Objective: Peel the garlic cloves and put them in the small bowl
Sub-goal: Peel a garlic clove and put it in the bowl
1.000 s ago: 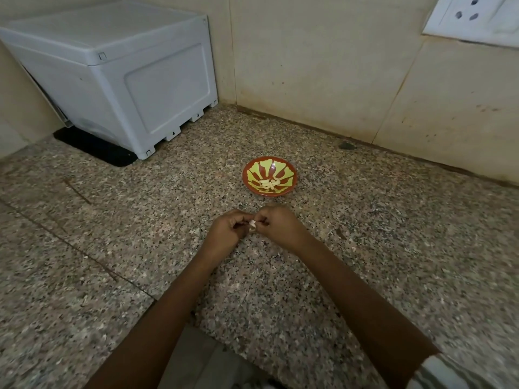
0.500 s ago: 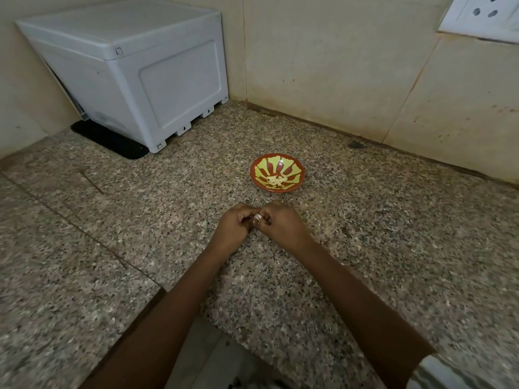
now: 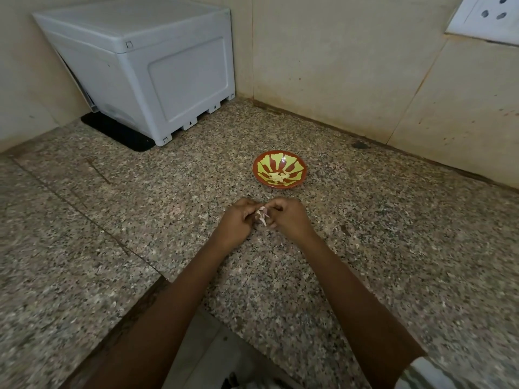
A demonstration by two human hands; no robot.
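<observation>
A small red bowl (image 3: 279, 159) with a yellow-green pattern sits on the granite counter, and several pale peeled cloves (image 3: 278, 177) lie in its bottom. Just in front of it, my left hand (image 3: 238, 221) and my right hand (image 3: 289, 219) meet over the counter. Between their fingertips they pinch a garlic clove (image 3: 263, 214) with whitish-pink skin sticking out. Most of the clove is hidden by my fingers.
A grey plastic box (image 3: 146, 66) stands on a black mat (image 3: 118, 133) in the back left corner. Tiled walls close the back, with a socket plate (image 3: 488, 18) at the top right. The counter's front edge (image 3: 157, 287) steps back near my left forearm.
My hands have stayed together on the clove; more loose skin now shows between the fingertips. The view has shifted, so the bowl and box sit further right in frame.
</observation>
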